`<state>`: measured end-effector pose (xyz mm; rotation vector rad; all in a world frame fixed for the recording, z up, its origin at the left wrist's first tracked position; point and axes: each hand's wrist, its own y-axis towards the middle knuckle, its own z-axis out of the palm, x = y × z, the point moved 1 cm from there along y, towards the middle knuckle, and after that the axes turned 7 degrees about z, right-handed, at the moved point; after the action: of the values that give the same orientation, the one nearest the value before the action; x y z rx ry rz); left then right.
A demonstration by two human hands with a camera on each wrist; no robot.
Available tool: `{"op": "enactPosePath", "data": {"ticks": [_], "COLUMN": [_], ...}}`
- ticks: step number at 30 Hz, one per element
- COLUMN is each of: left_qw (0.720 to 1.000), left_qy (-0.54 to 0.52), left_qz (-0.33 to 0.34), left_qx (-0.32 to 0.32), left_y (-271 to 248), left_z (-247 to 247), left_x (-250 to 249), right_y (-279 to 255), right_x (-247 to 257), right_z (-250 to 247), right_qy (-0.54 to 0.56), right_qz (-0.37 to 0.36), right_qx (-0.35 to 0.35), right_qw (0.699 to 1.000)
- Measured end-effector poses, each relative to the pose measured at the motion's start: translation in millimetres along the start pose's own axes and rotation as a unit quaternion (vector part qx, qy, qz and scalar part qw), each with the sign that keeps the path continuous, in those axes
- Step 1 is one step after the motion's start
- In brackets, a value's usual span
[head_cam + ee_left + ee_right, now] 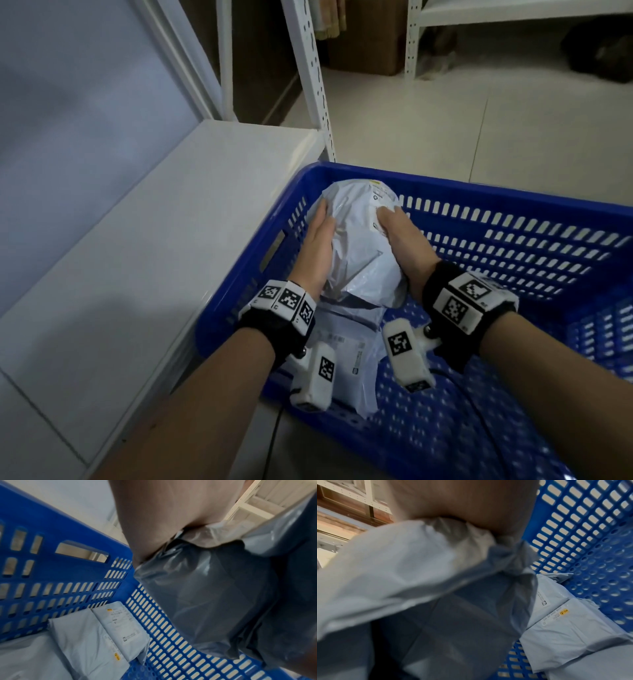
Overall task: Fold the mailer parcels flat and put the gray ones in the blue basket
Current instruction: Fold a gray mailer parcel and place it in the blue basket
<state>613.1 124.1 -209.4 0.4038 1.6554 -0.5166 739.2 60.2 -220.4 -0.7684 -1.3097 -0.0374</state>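
One gray parcel (359, 253) is held between both hands over the left end of the blue basket (479, 193), near its far left corner. The left hand (317, 250) presses almost straight fingers flat against the parcel's left side, and the right hand (407, 245) curls its fingers over the right side. Below, other gray parcels (346, 346) lie on the basket floor by the near left corner.

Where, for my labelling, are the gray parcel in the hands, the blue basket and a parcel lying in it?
held gray parcel (356, 246): head view, middle of its crinkled top face.
blue basket (496, 196): head view, far rim.
lying parcel (82, 639): left wrist view, plain face beside its label.
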Motion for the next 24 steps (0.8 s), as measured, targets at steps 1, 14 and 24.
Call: {"op": "enactPosePath", "data": {"ticks": [1, 14, 24], "left_qw": [1.0, 0.994, 0.987], "left_qy": [0.002, -0.063, -0.121], "left_qz": [-0.002, -0.077, -0.086], "left_qx": [0.001, 0.048, 0.063], "left_y": [2.7, 44.7, 79.4], "left_z": [0.2, -9.2, -25.8], "left_x": [3.7, 91.0, 145.2], "right_y": [3.8, 45.2, 88.3], "right_x": [-5.4, -72.5, -118.3], "right_z": [0.7, 10.4, 34.8], "right_qy": [-0.002, -0.009, -0.016], "right_qz": [0.007, 0.077, 0.076], "right_qx": [0.002, -0.039, -0.05], "right_qw": [1.0, 0.996, 0.996]}}
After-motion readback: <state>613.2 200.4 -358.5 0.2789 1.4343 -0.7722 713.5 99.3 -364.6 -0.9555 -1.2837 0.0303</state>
